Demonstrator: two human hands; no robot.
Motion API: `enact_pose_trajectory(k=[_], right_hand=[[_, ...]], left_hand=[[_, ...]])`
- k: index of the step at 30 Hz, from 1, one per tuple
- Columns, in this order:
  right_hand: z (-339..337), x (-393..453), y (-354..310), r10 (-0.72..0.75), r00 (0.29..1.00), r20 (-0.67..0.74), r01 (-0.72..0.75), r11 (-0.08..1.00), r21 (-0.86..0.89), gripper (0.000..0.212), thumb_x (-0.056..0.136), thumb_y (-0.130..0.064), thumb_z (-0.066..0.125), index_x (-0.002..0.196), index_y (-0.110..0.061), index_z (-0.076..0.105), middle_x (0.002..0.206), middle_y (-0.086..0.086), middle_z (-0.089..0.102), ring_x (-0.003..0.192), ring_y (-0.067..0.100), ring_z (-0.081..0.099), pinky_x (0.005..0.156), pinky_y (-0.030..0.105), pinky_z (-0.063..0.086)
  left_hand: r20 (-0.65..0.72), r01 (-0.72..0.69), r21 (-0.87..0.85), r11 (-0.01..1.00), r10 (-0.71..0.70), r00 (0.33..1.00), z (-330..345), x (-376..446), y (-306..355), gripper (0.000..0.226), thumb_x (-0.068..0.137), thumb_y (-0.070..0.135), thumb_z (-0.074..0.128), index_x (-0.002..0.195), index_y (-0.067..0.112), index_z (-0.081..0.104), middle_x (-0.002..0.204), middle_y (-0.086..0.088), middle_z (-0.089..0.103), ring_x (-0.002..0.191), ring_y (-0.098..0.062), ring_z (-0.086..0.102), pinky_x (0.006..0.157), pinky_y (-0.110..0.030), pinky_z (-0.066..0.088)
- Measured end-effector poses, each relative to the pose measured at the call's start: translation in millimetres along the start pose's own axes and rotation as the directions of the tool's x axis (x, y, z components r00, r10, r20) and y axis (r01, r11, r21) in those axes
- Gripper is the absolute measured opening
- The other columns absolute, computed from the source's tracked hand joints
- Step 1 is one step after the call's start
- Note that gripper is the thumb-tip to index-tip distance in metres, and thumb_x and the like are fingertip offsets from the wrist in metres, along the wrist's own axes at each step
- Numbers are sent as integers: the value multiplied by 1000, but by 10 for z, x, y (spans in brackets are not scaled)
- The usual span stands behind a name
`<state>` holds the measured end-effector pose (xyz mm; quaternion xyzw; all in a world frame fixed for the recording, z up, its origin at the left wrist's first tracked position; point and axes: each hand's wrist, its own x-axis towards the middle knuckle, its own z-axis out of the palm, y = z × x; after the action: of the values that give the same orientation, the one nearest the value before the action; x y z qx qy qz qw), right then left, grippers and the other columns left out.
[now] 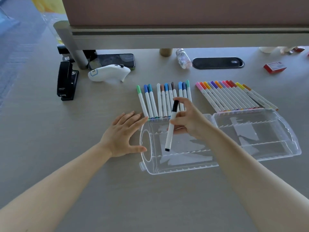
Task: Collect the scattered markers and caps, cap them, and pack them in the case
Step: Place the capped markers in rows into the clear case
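A clear plastic case lies open on the desk, its two halves side by side. My right hand pinches a capped black marker above the left half, with the cap end up. My left hand rests flat on the desk with spread fingers, touching the left end of the case. Behind the case lie two rows of capped markers: blue, green and brown ones on the left, and pink, orange, red and yellow ones on the right.
A black stapler, a white controller and a phone lie at the back left. A small glass bottle, a dark cable slot and a red box sit further back, under a desk divider.
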<state>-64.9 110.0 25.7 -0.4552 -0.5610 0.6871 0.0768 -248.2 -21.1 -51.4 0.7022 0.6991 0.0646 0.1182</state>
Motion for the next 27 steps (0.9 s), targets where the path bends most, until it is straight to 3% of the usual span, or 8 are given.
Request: enact_pose_trajectory(k=[3,6,13,17,20,23,27], right_hand=[[186,13,139,-19,999,35,25,982,-187,59,81,4,60,131,-18,38,75,3,60,66,14,60,63,25,54],[261,41,183,-36,998,51,47,974,-220,57,80,6,62,129,-16,42,74,4,61,65,14,59,63,24,52],[354,73,197,-85,993,84,111,920,-375,58,77,7,65,129,-14,49,84,0,59,69,17,60,73,32,57],[368,68,242,-145,988,61,156,867,-472,58,78,2,67,130,-13,48,99,-4,56,64,10,57,62,20,54],[322,70,286,-176,982,-61,134,893,-430,45,81,-3,64,124,-11,52,96,-4,56,61,12,56,62,25,55],[193,76,279,-193,957,-217,121,945,-305,30,86,-5,59,115,-8,55,81,-5,57,58,9,54,55,16,52],[43,119,202,-168,888,-427,136,985,-105,21,89,-6,55,110,-5,57,77,-3,58,63,8,56,53,9,50]], left_hand=[[49,24,-13,1000,-23,999,-40,-1,6,108,47,96,-2,135,34,-11,154,3,16,144,-18,5,112,-28,-9],[45,27,-59,998,-25,999,-60,-8,10,109,45,97,1,134,35,-10,154,2,19,144,-17,6,113,-27,-7],[34,38,-57,998,-36,999,-54,-12,29,109,44,97,-1,135,36,-8,154,4,18,144,-15,5,113,-26,-9],[38,38,-65,997,-36,999,-72,-14,34,110,44,97,-1,135,35,-7,154,3,19,144,-16,6,113,-26,-9],[45,53,-129,990,-48,998,-99,-20,61,107,46,97,3,134,37,-7,153,-2,19,144,-20,7,113,-29,-4],[78,77,-187,979,-63,995,-125,-15,140,103,44,97,4,132,45,-6,155,-3,8,144,-21,-1,115,-35,4],[130,129,-124,984,-112,985,-91,-14,292,112,36,97,-7,136,49,-3,155,0,-8,142,-21,-14,110,-33,-8]])
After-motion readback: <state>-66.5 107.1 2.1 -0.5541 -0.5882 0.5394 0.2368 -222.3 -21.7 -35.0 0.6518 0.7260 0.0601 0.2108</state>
